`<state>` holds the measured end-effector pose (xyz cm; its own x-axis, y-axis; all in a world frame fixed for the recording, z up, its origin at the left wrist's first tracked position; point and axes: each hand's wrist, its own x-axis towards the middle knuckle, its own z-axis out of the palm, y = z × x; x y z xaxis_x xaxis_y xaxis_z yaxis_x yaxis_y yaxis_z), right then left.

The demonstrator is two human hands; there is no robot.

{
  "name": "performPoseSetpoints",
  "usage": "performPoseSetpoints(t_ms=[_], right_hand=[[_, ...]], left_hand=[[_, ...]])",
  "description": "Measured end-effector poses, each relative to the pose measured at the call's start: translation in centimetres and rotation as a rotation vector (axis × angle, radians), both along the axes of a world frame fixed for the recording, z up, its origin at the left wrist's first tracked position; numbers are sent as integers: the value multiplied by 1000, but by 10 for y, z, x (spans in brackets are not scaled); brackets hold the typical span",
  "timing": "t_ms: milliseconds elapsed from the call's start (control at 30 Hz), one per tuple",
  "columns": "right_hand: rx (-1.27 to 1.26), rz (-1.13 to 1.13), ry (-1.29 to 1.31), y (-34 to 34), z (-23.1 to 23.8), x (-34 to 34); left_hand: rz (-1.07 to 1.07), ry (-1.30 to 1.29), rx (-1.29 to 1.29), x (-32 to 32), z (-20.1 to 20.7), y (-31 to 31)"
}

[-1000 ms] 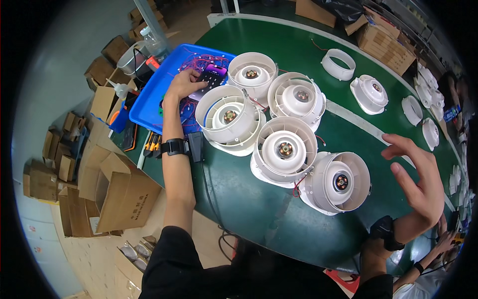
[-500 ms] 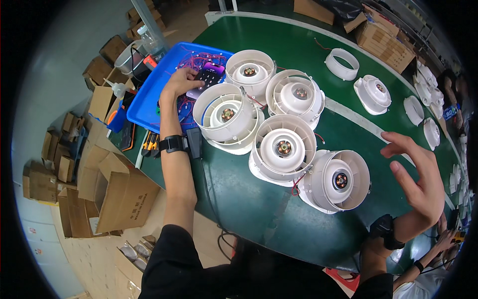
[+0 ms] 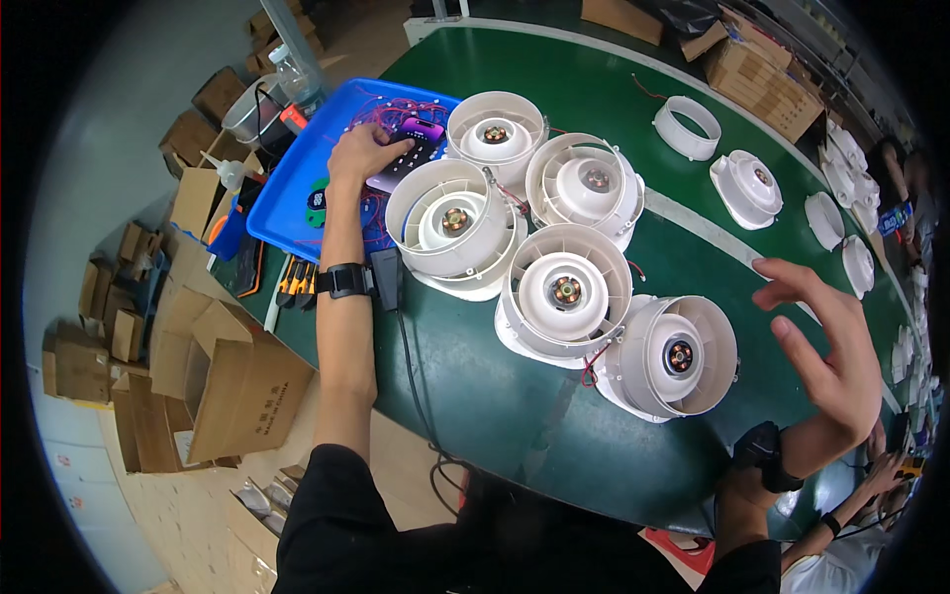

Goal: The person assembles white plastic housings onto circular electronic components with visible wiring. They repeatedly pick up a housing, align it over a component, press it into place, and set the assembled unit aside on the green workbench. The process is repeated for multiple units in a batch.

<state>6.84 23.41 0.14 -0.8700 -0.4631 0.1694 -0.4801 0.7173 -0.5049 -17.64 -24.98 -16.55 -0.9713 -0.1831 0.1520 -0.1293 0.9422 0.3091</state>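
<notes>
My left hand (image 3: 358, 158) is over the blue tray (image 3: 282, 206), its thumb stretched onto the screen of a purple smartphone (image 3: 404, 166) and its other fingers bent at the phone's left side, partly hidden. The thumb and fingers are apart. A keypad shows on the screen. The phone lies on red and blue wires (image 3: 396, 107), beside a white fan housing (image 3: 435, 259). On the right, my right hand (image 3: 826, 342) is raised above the green table, fingers curved and apart, holding nothing. The nearest fan housing (image 3: 643, 371) to it has a round motor core with copper windings.
More white fan housings (image 3: 586, 188) stand in a cluster mid-table. A white ring (image 3: 683, 147) and another fan unit (image 3: 740, 203) sit farther right. Orange-black cutters (image 3: 295, 282) and a black cable (image 3: 411, 371) lie by my left forearm. Cardboard boxes (image 3: 252, 381) are on the floor; a co-worker's arm (image 3: 861, 495) shows at right.
My left hand has shifted slightly up and left, and its thumb has moved up over the phone's screen. More of a green round piece in the tray shows. My right hand has barely moved.
</notes>
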Motion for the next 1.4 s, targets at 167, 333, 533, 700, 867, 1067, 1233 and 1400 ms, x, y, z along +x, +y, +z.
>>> performPoseSetpoints(t_ms=[167,333,533,700,867,1067,1233,1400], right_hand=[[4,-1,24,1,3,2],[10,-19,25,4,2,3],[6,11,20,9,0,0],[-3,19,9,8,1,0],[-4,14,-3,9,3,1],[-32,22,-6,11,2,3],[-28,13,16,12,2,3],[-13,-28,25,12,1,4]], left_hand=[[-334,-142,192,-2,-3,-41],[-291,-131,274,0,2,-23],[-399,45,122,-2,-12,-24],[-400,39,4,-1,-12,-19],[-259,-123,-103,4,0,5],[-232,-68,-96,-1,-5,-1],[-314,62,48,-10,-18,-23],[-293,-15,169,-7,-11,-14]])
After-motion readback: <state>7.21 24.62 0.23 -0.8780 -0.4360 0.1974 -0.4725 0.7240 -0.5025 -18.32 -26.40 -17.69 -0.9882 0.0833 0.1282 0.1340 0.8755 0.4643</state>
